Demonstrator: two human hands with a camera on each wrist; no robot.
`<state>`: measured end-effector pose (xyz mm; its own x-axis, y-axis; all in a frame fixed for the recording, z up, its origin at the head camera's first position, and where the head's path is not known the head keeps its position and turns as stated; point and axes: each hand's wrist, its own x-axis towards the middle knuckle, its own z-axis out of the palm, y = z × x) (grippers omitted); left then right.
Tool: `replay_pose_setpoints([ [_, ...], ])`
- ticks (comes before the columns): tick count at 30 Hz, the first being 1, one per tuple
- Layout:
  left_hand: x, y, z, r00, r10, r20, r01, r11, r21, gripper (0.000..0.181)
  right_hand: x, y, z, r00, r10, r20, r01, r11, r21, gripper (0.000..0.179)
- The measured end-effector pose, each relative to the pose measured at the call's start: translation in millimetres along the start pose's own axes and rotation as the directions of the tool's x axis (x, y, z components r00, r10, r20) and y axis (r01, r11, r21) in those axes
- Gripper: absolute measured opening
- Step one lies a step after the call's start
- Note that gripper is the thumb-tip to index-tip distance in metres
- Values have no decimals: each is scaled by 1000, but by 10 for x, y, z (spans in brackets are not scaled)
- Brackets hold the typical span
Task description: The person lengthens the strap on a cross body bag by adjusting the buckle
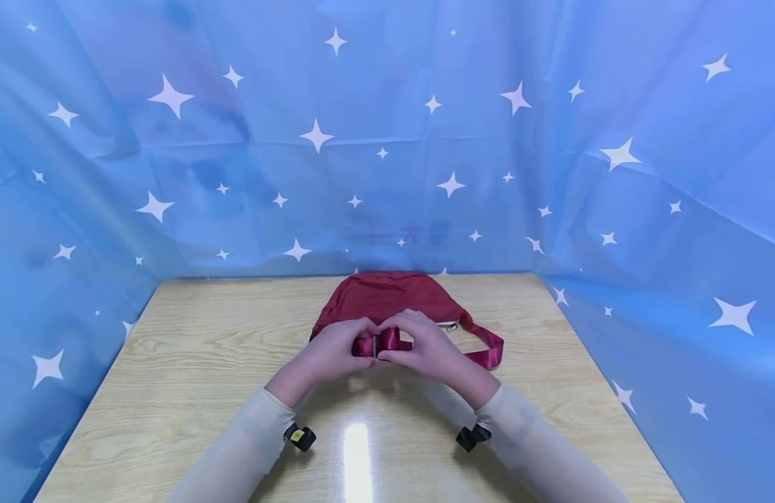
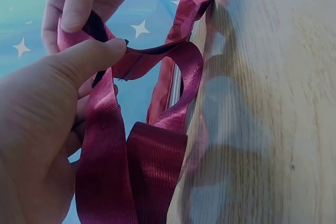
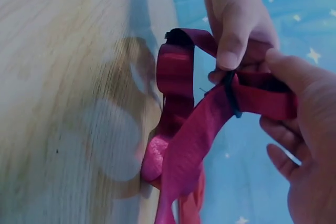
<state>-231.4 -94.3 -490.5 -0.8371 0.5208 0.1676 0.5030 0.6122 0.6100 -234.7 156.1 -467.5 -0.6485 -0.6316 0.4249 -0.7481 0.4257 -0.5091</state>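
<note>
A dark red fabric bag (image 1: 387, 297) lies at the back of the table, and its red webbing strap (image 2: 102, 156) is raised in front of it. My left hand (image 1: 331, 349) pinches the strap at a dark slide buckle (image 3: 231, 94), thumb along the buckle's edge. Just beside it my right hand (image 1: 428, 346) pinches a loop of the strap that passes through the buckle. Both hands' fingertips nearly meet in the head view. Slack strap hangs below in loose folds, seen in both wrist views.
The wood-grain table (image 1: 224, 349) reaches back to a blue curtain (image 1: 387, 175) with white stars. A further strap loop (image 1: 491, 349) trails to the right of the bag, near a metal zipper pull (image 1: 450, 326). Black camera bands sit on both wrists.
</note>
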Motion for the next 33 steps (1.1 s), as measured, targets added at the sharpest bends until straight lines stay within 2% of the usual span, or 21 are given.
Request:
replay_pose_setpoints([
  [4, -12, -15, 0, 1000, 6, -13, -7, 999, -33, 49, -52, 18, 2, 994, 113, -2, -111, 984, 139, 40],
  [9, -30, -36, -5, 1000, -2, -8, 2, 999, -53, 46, -125, 40, 1, 969, 248, -13, -231, 920, 316, 38],
  [13, -48, -73, -3, 1000, -7, -5, 6, 999, -45, 45, -160, 60, -6, 960, 278, -31, -245, 890, 384, 35],
  [17, -56, -83, -3, 1000, -8, -1, 8, 1000, -21, 46, -182, 80, -13, 959, 281, -28, -250, 890, 381, 36],
  [20, -59, -82, -4, 1000, -8, 4, 8, 1000, -14, 46, -162, 56, -44, 966, 257, -2, -245, 923, 297, 43],
  [23, -62, -75, -9, 1000, -9, 7, 9, 1000, -3, 47, -92, -12, -105, 980, 195, 37, -198, 972, 129, 51],
  [25, -64, -70, -13, 1000, -8, 8, 8, 1000, 2, 47, -25, -59, -138, 987, 141, 78, -141, 990, -3, 55],
  [29, -64, -65, -17, 1000, -5, 10, 5, 1000, 9, 47, 89, -121, -148, 979, 88, 185, -50, 979, -199, 58],
  [33, -57, -67, -12, 1000, 2, 18, -2, 1000, 12, 46, 124, -133, -99, 967, 100, 234, -24, 951, -307, 51],
])
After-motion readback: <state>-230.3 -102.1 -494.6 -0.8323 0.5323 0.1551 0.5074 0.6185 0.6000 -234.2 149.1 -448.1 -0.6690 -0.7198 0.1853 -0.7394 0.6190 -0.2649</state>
